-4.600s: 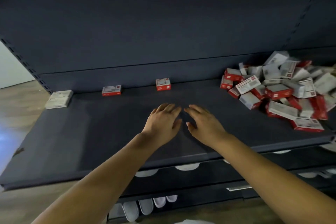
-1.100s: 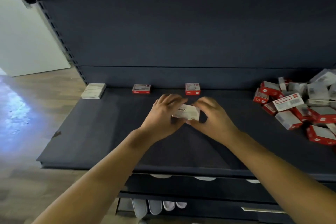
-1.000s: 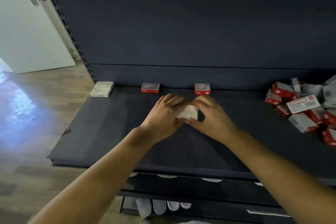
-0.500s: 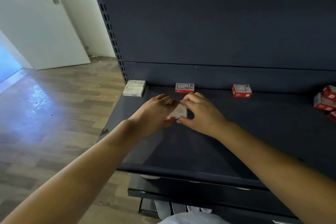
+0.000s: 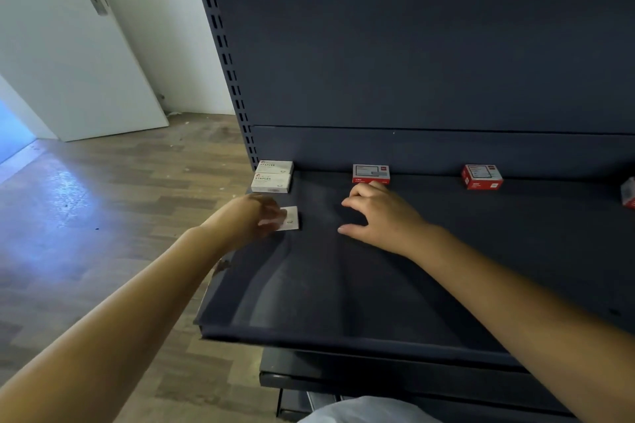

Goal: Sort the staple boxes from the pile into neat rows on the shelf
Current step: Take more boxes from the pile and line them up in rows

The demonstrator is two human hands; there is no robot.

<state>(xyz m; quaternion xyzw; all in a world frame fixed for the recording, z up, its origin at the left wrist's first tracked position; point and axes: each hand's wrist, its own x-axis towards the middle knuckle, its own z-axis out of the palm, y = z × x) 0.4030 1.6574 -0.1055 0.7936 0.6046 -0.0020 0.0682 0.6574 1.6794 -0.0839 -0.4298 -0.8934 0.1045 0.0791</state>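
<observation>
My left hand (image 5: 254, 218) grips a white staple box (image 5: 290, 218) low over the dark shelf (image 5: 343, 285), near its left edge. Just behind it, two white staple boxes (image 5: 272, 176) lie one behind the other at the back left corner. My right hand (image 5: 381, 213) hovers over the shelf with fingers apart and holds nothing. A red staple box (image 5: 371, 173) sits just beyond its fingertips by the back wall. Another red box (image 5: 481, 176) stands further right. The pile is out of view except for one box (image 5: 628, 192) at the right edge.
The shelf's back panel (image 5: 412, 45) rises right behind the boxes. A slotted upright (image 5: 226, 58) marks the left end of the shelf. Wooden floor (image 5: 103, 199) and a white door (image 5: 68, 45) lie to the left. A lower shelf (image 5: 378, 385) juts out below.
Both hands held the white box together before; now only the left hand holds it, carried left toward the white stack. The right hand has let go and opened. The view swung left.
</observation>
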